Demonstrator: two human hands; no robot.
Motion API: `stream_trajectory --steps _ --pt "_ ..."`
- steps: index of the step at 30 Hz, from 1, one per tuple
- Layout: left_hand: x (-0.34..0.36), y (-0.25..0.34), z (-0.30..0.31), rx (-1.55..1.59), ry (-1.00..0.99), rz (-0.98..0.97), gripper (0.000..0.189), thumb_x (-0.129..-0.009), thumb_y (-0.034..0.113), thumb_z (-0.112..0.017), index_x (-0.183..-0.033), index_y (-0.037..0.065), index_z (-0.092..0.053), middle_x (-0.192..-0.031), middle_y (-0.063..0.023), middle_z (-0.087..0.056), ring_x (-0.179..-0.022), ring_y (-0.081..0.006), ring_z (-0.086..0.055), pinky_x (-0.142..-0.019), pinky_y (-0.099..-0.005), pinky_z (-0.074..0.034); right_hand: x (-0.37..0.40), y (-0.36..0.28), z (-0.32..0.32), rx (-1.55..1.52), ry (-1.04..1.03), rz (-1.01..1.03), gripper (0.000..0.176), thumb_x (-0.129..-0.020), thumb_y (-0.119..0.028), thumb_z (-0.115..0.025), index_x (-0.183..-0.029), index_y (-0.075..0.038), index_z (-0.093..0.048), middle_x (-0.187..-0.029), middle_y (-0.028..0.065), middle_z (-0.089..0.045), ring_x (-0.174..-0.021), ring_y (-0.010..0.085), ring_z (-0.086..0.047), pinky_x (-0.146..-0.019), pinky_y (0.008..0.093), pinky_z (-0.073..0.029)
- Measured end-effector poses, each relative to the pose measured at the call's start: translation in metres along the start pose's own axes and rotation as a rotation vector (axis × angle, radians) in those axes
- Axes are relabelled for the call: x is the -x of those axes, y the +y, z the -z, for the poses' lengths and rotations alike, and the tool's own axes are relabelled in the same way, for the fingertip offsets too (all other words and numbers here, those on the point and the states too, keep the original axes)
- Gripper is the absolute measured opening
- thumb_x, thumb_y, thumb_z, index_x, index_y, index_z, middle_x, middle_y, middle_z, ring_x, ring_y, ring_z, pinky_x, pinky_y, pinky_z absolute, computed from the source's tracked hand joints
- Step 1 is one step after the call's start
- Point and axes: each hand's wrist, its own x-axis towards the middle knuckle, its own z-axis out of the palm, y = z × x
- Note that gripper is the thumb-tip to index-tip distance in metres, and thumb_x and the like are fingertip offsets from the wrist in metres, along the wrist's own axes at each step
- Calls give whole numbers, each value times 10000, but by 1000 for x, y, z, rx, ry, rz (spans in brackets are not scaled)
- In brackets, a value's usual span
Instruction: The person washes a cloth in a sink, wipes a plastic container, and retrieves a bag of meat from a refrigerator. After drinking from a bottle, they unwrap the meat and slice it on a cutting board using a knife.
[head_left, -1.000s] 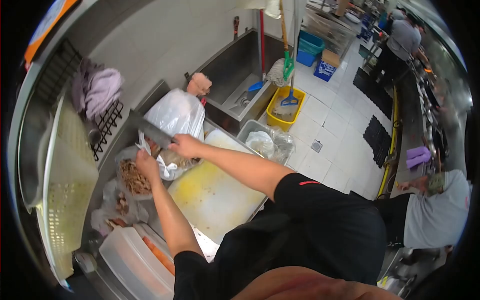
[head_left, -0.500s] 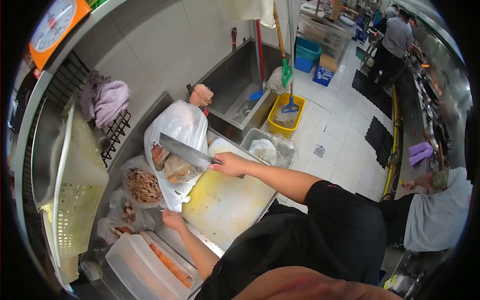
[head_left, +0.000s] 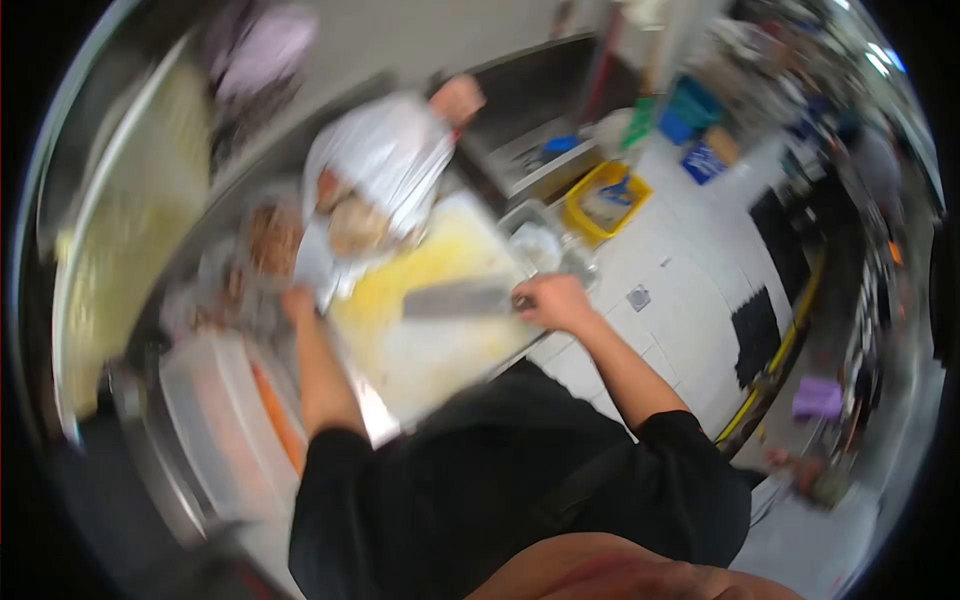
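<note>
A cleaver (head_left: 455,302) is in my right hand (head_left: 556,302), fingers wrapped round its handle near the board's right edge. Its broad blade points left, flat-looking over the yellow-stained white cutting board (head_left: 425,365). My left hand (head_left: 298,301) is closed at the lower tail of a white plastic bag (head_left: 390,150), smeared a little by motion. The bag bulges at the back of the board, with brown and reddish lumps showing at its front. Left of it lies a clear bag of brown shredded pieces (head_left: 275,240).
Near my left arm stands a clear plastic bin (head_left: 215,410) beside orange pieces (head_left: 278,415). A sink (head_left: 490,90) lies behind the board, and a yellow bucket (head_left: 578,215) stands on the floor. A pale basket (head_left: 130,240) leans at left. People work along the stove at right.
The view has swung and blurred. My right hand has drawn the cleaver away from the white bag, towards me and to the right, over the board. My left hand stays at the bag's tail.
</note>
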Motion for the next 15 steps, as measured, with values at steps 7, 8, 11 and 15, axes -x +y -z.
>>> stream_trajectory --steps 7,8,11,15 --pt "142 150 88 -53 272 -343 525 -785 259 -694 -1225 10 -553 -1194 -223 -548 -1113 -394 -525 -960 -468 -437 -15 7 -33 -6 55 109 344 -673 -136 -754 -1013 -158 -708 -897 55 -675 -921 274 -620 -841 396 -465" --pt "153 149 86 137 22 -632 474 -787 219 -698 -1198 15 -575 -1190 -215 -546 -1090 -390 -529 -960 -464 -435 -18 8 -36 12 33 117 356 -672 -138 -759 -1023 -160 -705 -914 52 -674 -949 274 -605 -859 400 -451" --pt "165 152 71 54 -75 -506 369 -794 185 -653 -1137 48 -638 -1153 -223 -569 -1042 -387 -537 -919 -476 -440 -19 -2 -33 41 2 89 380 -679 -165 -752 -1055 -166 -699 -958 49 -675 -1007 275 -583 -887 413 -432" --pt "100 115 7 -120 22 -722 360 -782 160 -639 -1117 30 -653 -1074 -240 -619 -1036 -416 -552 -925 -497 -437 -33 -7 -50 160 -112 -9 293 -728 -175 -677 -1018 -161 -711 -942 67 -667 -1014 291 -589 -889 428 -441"
